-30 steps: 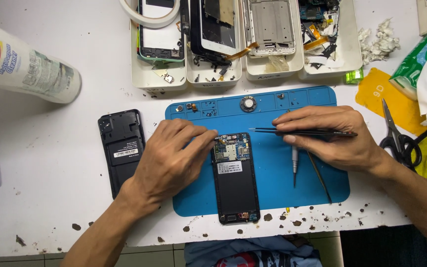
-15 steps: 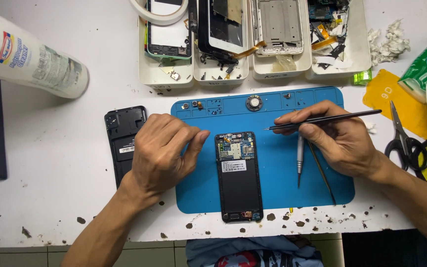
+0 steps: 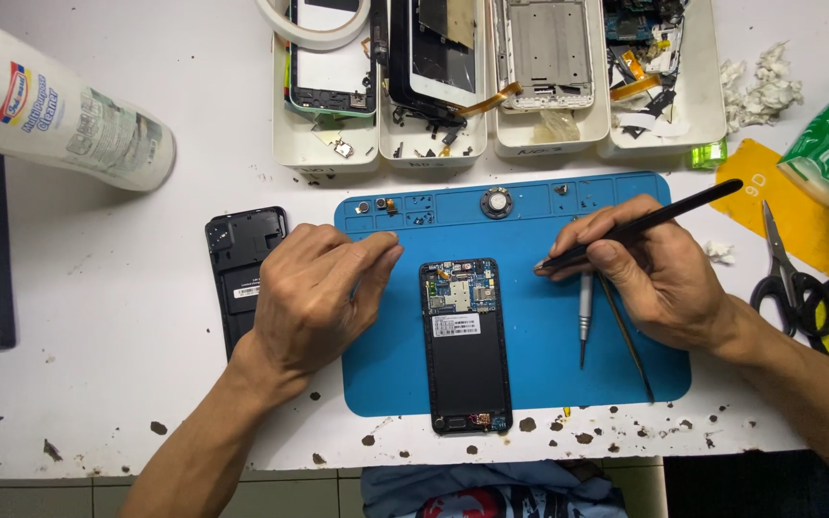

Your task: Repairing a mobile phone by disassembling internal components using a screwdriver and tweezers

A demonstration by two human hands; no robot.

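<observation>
The right hand (image 3: 669,288) is pinching a slim black pair of tweezers (image 3: 640,225) between thumb and fingers, its far end pointing toward two o'clock and its tip partly hidden by the fingertips. The left hand (image 3: 319,293) is resting knuckles-up on the blue rubber repair mat (image 3: 530,374), fingers curled so whether it is holding anything cannot be told. The opened black smartphone (image 3: 465,345) is lying between both hands, while a grey-handled screwdriver (image 3: 584,317) is sitting partly under the right hand.
</observation>
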